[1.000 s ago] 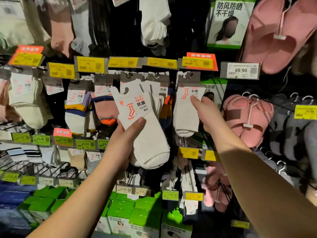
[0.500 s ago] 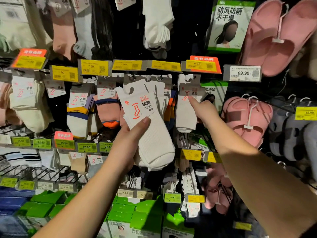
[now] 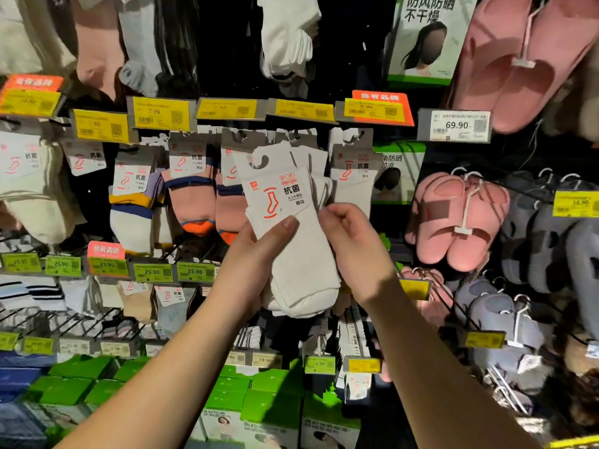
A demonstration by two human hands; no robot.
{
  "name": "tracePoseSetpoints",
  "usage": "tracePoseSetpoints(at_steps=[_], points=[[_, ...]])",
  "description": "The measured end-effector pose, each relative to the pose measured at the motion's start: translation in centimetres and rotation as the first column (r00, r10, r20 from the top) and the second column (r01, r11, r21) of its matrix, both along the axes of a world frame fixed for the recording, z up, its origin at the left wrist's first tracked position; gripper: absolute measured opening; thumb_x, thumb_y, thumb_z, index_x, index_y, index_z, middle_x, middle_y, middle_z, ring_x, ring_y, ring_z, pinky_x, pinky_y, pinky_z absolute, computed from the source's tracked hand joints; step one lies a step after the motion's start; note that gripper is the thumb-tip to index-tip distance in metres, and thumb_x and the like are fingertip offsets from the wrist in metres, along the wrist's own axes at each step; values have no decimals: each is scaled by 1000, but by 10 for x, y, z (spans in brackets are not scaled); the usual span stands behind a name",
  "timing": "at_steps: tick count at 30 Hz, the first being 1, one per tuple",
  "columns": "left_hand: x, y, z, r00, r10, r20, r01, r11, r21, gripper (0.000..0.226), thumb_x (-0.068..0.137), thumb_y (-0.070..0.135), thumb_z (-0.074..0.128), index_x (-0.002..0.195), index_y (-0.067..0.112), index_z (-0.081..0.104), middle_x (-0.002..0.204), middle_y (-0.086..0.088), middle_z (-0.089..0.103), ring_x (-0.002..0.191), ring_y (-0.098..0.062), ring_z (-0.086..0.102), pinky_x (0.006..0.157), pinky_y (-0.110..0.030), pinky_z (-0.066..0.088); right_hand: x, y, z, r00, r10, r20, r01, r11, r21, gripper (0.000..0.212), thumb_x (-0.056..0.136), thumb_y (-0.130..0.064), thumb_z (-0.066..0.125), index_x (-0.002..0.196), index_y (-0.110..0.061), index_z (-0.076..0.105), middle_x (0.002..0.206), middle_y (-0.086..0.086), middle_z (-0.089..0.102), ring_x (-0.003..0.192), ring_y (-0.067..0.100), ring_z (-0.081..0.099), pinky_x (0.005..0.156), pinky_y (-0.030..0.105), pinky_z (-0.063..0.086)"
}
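**A pair of white socks off the peg and under inspection**

The white sock pack (image 3: 303, 254) is in the air in front of the middle of the display rack (image 3: 77, 319), clear of any peg. The hook cut-out at the top of its card label (image 3: 278, 196) hangs free. It leans a little, label uppermost and toes pointing down, and the printed face is turned towards the person, which looks like the way to hold it for reading the card or judging the knit.

The left hand (image 3: 256, 264) carries it from below and from the left. The thumb lies across the front just under the label, and the other fingers are curled out of sight behind, so the pack is clamped between them. The right hand (image 3: 353, 251) meets it from the other side. Its fingers are bent in, and fingertips and thumb seem to pinch the right edge of the pack just below the card, as if to steady it or feel the fabric. The pack thus sits between the two hands, touching both.

Just behind it, hanging white socks (image 3: 353, 189) of the same brand stay on their peg. Striped socks (image 3: 194, 196) hang to the left and pink slippers (image 3: 453, 222) towards the rack's right edge. Yellow price tags (image 3: 162, 113) line the rail above, and green boxes (image 3: 272, 406) are stacked along the bottom edge.
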State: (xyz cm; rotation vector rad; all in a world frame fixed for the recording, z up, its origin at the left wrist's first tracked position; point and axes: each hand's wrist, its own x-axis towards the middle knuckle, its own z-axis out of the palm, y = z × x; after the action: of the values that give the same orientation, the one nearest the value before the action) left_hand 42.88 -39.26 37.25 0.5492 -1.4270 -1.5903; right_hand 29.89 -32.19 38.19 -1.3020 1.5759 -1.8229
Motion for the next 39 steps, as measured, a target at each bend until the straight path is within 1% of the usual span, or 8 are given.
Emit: tracePoseSetpoints(at_steps=[6,11,18,22,26,29,34,39], points=[[-6,5,0,989,69,129,-46,983,-176,61,70,54,71,125,27,63,112,15,74,104,-3,70,77,-15,54,-1,6,2,959,186,215,-191,982,4,7,95,-16,64,100,-21,68,95,-5,77,91,10,72,79,25,55],[-5,9,2,932,225,284,-143,949,-282,69,77,84,42,129,40,56,111,27,67,102,12,62,75,-13,46,-7,7,-6,933,215,289,-221,975,-13,17,100,-16,58,114,-17,68,114,4,75,110,23,70,96,41,54],[-7,5,-1,924,271,269,-240,960,-143,39,98,53,51,133,37,59,119,21,69,111,-2,64,98,-31,50,-6,6,-11,928,176,329,-177,984,-27,17,102,-18,55,114,-27,62,115,-8,74,113,14,67,96,34,52],[-7,3,-2,927,281,248,-241,954,-178,41,96,52,54,134,36,58,122,23,68,113,3,62,99,-30,49,-3,2,-12,952,112,284,-116,993,-4,10,101,-35,54,107,-40,61,109,-24,72,111,0,65,102,33,49],[-4,7,3,924,309,225,-274,946,-172,28,99,46,55,124,35,59,109,30,64,98,18,54,82,-11,42,-13,2,1,927,117,358,-103,993,-58,21,103,-30,53,122,-30,62,120,-9,72,116,11,66,102,38,50],[0,5,6,912,349,217,-321,935,-153,11,98,45,55,109,44,57,100,34,61,97,12,56,81,-18,42,-32,4,12,908,96,408,-80,995,-57,23,103,-31,53,124,-29,61,117,-8,73,110,10,69,90,33,56],[4,3,10,905,382,188,-355,921,-163,26,98,49,52,122,39,57,115,21,66,114,-7,61,90,-29,45,-56,-5,26,937,38,347,-28,999,-33,23,104,-33,52,127,-34,51,100,-24,68,81,-18,64,66,8,51],[2,9,16,919,349,182,-325,934,-149,4,99,48,52,96,49,55,101,34,59,110,-5,58,91,-28,41,-75,-26,30,962,-61,268,47,997,57,28,102,-34,55,129,-26,58,119,-5,72,108,14,69,97,40,54]])
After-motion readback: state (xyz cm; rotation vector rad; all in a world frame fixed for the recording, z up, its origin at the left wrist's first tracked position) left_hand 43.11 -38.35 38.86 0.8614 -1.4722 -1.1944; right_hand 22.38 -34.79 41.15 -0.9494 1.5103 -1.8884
